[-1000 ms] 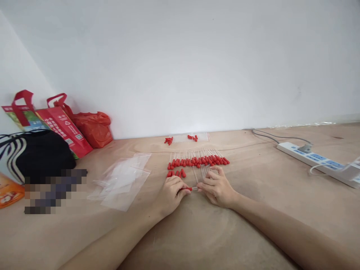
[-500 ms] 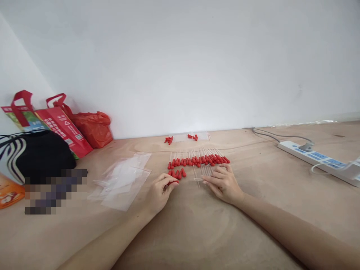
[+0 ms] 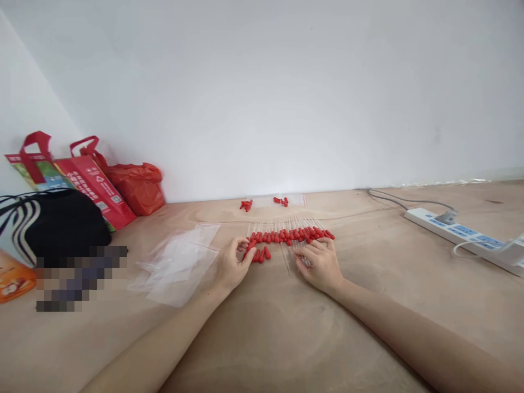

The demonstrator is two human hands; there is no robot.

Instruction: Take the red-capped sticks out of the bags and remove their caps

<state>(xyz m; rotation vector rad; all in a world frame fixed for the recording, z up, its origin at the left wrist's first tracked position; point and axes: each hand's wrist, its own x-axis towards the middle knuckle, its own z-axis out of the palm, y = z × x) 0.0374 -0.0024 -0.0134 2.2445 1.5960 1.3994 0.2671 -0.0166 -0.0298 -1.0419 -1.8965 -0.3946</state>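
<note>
My left hand (image 3: pixel 234 265) is at the left end of a row of glass droppers with red rubber bulbs (image 3: pixel 282 236). Its thumb and forefinger close around a red rubber bulb (image 3: pixel 250 246), partly covered by the fingers. Several loose red bulbs (image 3: pixel 262 255) lie just right of the thumb. My right hand (image 3: pixel 321 265) rests lower right of the row, fingers curled in a pinch over thin clear glass tubes (image 3: pixel 285 256). A glass tube seems to sit between its fingertips, mostly hidden.
Clear plastic zip bags (image 3: pixel 180 262) lie left of my left hand. Another bag (image 3: pixel 262 201) with red bulbs (image 3: pixel 246 206) is near the wall. At right is a power strip (image 3: pixel 454 232) with cables; at left are a black bag (image 3: pixel 61 224) and red bags (image 3: pixel 135 188).
My left hand has moved up and away from me, toward the row's left end. My right hand has shifted slightly left, and the glass tube in its fingers is now mostly hidden.
</note>
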